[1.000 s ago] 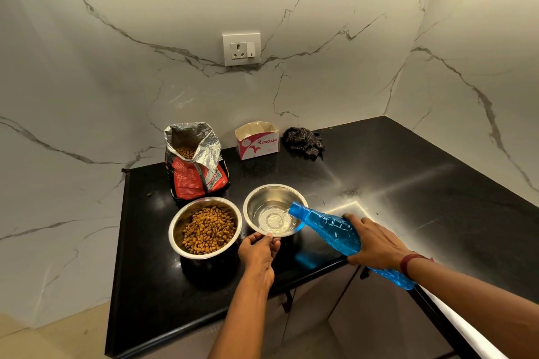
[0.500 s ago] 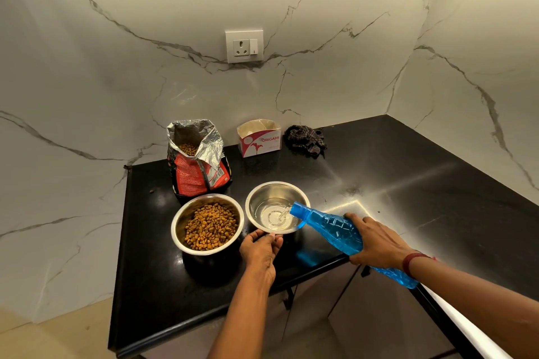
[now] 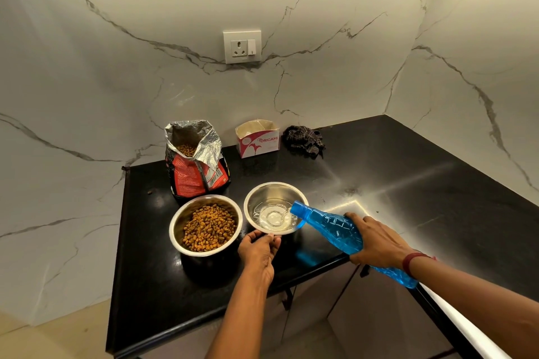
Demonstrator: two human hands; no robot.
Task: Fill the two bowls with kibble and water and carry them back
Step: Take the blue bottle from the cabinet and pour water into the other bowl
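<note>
Right hand, wrapped around the body of a blue plastic bottle, holds it tipped down to the left so that its open mouth lies over the right edge of the water bowl; a thin stream runs into a shallow pool of water at the bowl's bottom. Left hand grips the near rim of this same steel bowl, thumb and fingers curled at its edge. Just to the left, nearly touching, stands the kibble bowl, heaped with brown kibble. Behind it an opened red kibble bag stands upright. Both bowls rest near the front edge of a black counter. Against the marble wall sit a small open box and a crumpled dark cloth, with a wall socket above.
</note>
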